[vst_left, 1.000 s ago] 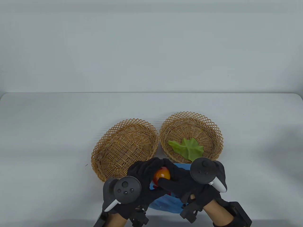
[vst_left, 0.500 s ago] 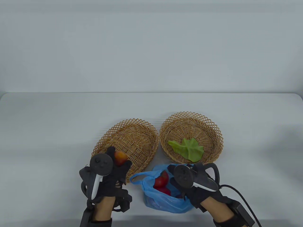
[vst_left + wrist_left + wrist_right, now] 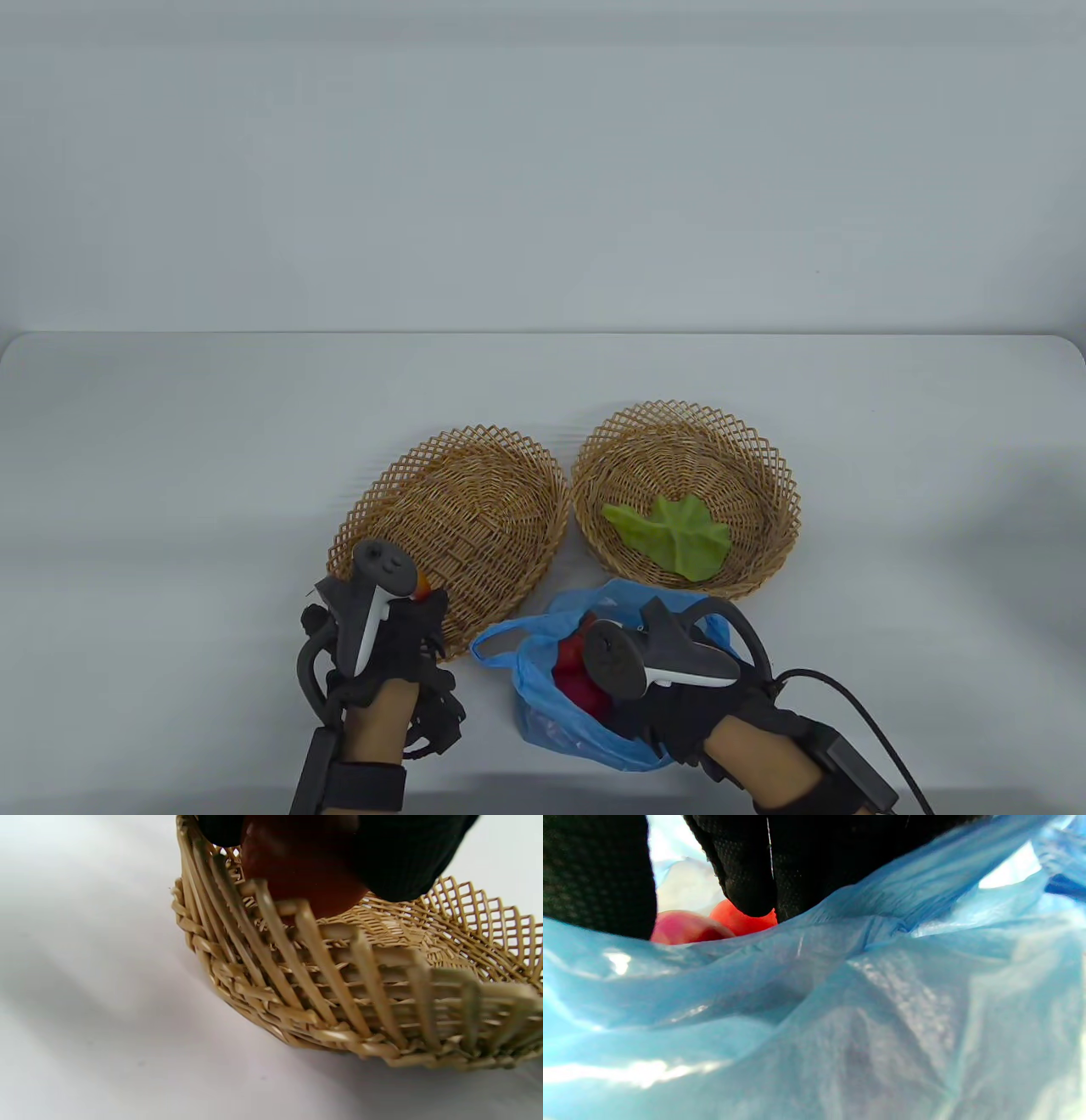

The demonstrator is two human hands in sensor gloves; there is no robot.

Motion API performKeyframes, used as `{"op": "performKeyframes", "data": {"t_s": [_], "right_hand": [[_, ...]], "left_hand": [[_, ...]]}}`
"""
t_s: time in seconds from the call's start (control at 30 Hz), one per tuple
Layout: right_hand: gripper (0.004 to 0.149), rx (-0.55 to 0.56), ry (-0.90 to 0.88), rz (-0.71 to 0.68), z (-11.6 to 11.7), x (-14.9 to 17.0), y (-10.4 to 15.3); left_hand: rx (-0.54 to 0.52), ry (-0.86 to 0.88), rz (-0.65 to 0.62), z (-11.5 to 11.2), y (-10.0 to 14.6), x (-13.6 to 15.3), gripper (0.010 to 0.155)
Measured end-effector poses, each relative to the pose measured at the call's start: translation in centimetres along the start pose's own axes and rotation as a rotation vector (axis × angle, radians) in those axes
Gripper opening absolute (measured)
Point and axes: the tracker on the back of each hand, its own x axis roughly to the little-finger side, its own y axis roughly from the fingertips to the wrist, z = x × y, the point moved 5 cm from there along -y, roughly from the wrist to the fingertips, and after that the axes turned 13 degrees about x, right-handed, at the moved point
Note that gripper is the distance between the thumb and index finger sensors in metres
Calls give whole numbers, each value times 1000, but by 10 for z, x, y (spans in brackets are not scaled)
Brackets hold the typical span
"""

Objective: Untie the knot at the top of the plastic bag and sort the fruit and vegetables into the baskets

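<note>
Left hand: fingers curled round a red-orange fruit, held just above the near rim of the oval basket. The basket floor lies directly ahead of and below the fingers; its long axis runs away from this hand toward the far right. Judgement: release needs only a short drop forward over the rim.

Right hand: inside the mouth of the blue plastic bag, knot already undone. Fingertips rest against the red produce within; whether they have closed on a piece cannot be determined.

The round basket, holding one green leaf, stands just beyond the right hand, the nearer one to it.
</note>
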Motion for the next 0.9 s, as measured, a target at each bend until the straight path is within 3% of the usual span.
{"op": "performKeyframes", "data": {"t_s": [0.17, 0.27, 0.33, 0.43, 0.53, 0.6, 0.77, 0.9], "right_hand": [[83, 1, -5, -34, 2, -10, 1], [84, 2, 13, -42, 3, -14, 1], [84, 2, 15, -41, 3, -14, 1], [84, 3, 16, -37, 3, -13, 1], [84, 6, 9, -37, 3, -13, 1], [85, 9, -1, -41, 3, -14, 1], [87, 6, -14, -46, 7, -17, -1], [91, -10, -21, -40, 15, -19, -4]], "left_hand": [[57, -26, 6, -8, -7, -2, 92], [74, 14, -55, -7, -2, -6, 97], [-5, 55, -131, 7, 15, -11, 95], [-101, 175, -371, 26, 52, -25, 90], [-71, 277, -593, 28, 79, -35, 80], [33, 237, -665, 15, 87, -46, 79], [91, -102, -613, -27, 83, -75, 89], [202, -183, -630, -54, 79, -89, 90]]}}
